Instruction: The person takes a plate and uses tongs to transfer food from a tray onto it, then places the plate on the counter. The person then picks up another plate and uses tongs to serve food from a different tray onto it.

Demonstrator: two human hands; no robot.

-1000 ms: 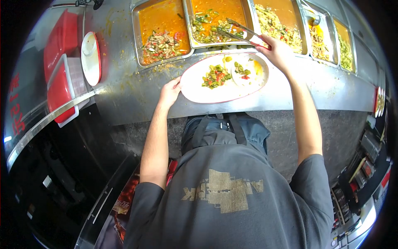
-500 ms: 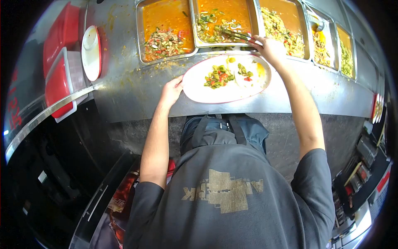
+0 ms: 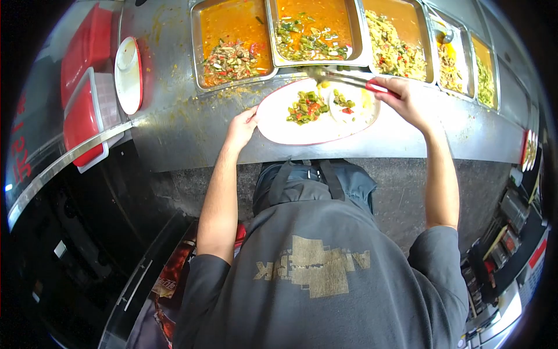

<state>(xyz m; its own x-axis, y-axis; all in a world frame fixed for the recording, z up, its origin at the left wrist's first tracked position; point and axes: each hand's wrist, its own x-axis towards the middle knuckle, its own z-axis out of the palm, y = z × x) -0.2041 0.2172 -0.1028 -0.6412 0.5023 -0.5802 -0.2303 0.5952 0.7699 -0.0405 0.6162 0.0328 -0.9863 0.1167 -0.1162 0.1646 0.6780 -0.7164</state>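
Note:
A white oval plate (image 3: pixel 274 119) with a thin red rim rests on the steel counter before me. My left hand (image 3: pixel 242 128) pinches its left edge. Chopped green vegetables with red bits (image 3: pixel 307 108) lie on the plate's middle. A round white section to their right, either a small dish or a compartment, holds a smaller portion. Closed around the red handle of metal tongs (image 3: pixel 349 79), my right hand (image 3: pixel 407 102) is just beyond the plate's right end. The tongs point left over the far rim; their blurred tips seem to carry some green vegetables.
Steel food pans line the counter's far side: two with orange sauce (image 3: pixel 232 26), one with yellowish vegetables (image 3: pixel 401 52), and others further right, one with a ladle (image 3: pixel 446 36). Another oval plate (image 3: pixel 128 93) and red and clear plastic containers (image 3: pixel 87 116) stand at left.
My right hand has drawn the tongs out of the second orange pan, toward me and to the right. The tongs now hover by the plate's far rim. My left hand keeps its place.

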